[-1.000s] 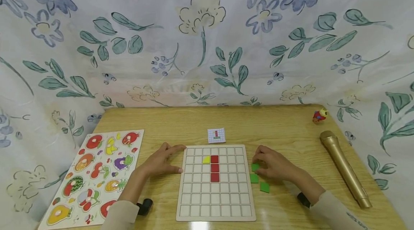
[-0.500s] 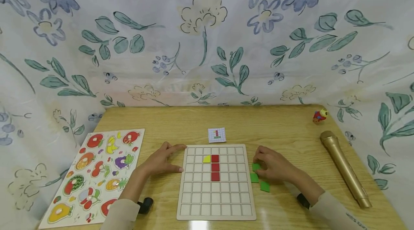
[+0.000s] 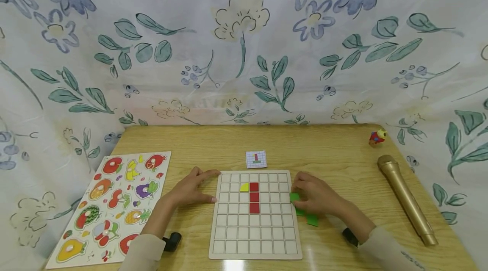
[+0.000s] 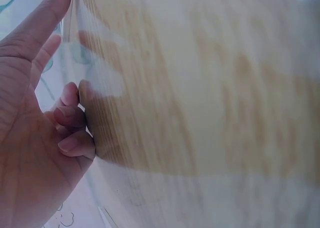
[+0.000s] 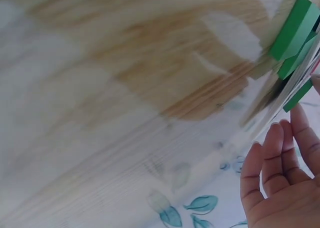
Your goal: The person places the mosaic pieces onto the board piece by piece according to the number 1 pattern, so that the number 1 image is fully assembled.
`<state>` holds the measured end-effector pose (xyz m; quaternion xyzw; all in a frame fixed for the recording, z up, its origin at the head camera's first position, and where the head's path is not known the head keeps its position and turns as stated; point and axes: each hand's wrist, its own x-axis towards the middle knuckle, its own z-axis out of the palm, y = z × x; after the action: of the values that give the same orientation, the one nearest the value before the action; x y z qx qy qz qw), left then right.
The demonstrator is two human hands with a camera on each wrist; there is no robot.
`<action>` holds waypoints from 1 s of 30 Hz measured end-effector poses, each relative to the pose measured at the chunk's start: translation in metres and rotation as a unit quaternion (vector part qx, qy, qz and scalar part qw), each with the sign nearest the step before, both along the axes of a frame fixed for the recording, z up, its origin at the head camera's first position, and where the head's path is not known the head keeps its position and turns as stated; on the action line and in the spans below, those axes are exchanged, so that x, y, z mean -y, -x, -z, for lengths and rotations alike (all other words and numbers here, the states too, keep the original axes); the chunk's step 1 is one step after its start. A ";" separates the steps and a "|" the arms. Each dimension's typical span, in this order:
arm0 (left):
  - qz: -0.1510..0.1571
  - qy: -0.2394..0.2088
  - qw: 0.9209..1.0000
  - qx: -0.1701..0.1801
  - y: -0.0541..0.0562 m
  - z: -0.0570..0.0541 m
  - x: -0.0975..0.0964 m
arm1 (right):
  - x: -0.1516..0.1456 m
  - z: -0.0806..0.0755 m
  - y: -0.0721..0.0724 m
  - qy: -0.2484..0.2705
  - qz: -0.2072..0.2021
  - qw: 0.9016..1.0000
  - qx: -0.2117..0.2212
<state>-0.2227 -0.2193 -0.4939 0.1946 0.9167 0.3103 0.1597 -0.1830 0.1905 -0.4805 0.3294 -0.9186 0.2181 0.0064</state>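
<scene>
In the head view my left hand [image 3: 193, 188] rests at the left edge of a pale grid board [image 3: 232, 245], index finger at its upper corner and thumb lower down the edge. A yellow quarter-round tile [image 3: 245, 187] and a column of three red square tiles [image 3: 254, 197] lie in the board's cells. My right hand [image 3: 318, 194], at the board's right edge, pinches a green square tile [image 5: 298, 95] between thumb and index finger, as the right wrist view shows. Two other green tiles [image 3: 312, 220] lie on the table beneath that hand, one partly hidden.
Behind the board lies a small pattern card [image 3: 256, 159]. A fruit puzzle board [image 3: 114, 203] lies on the left. On the right are a gold microphone [image 3: 408, 201] and a small red-and-yellow toy figure [image 3: 377, 136]. A floral curtain [image 3: 244, 51] hangs behind the table.
My right hand has moved slightly left, bringing the pinched green tile from the table to the board's right edge. My left hand stays at the board's left edge.
</scene>
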 end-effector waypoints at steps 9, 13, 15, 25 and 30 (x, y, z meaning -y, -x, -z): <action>-0.007 0.005 1.000 0.003 0.000 0.000 -0.001 | 0.015 -0.001 -0.001 0.007 -0.016 1.000 0.023; -0.009 0.006 1.000 0.005 0.000 0.000 -0.001 | 0.023 -0.002 -0.001 0.015 -0.031 0.999 0.022; -0.009 0.006 1.000 0.006 0.001 0.001 -0.001 | 0.027 -0.002 -0.001 0.017 -0.038 0.999 0.020; -0.009 0.006 1.000 0.004 0.000 -0.001 -0.002 | 0.044 0.001 0.000 0.008 -0.047 0.999 0.017; -0.011 0.006 1.000 0.004 0.000 -0.001 -0.002 | 0.053 0.003 -0.001 0.006 -0.053 0.998 0.029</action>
<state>-0.2224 -0.2176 -0.4928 0.1821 0.9200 0.3075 0.1610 -0.1821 0.1379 -0.4838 0.3709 -0.8984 0.2331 -0.0301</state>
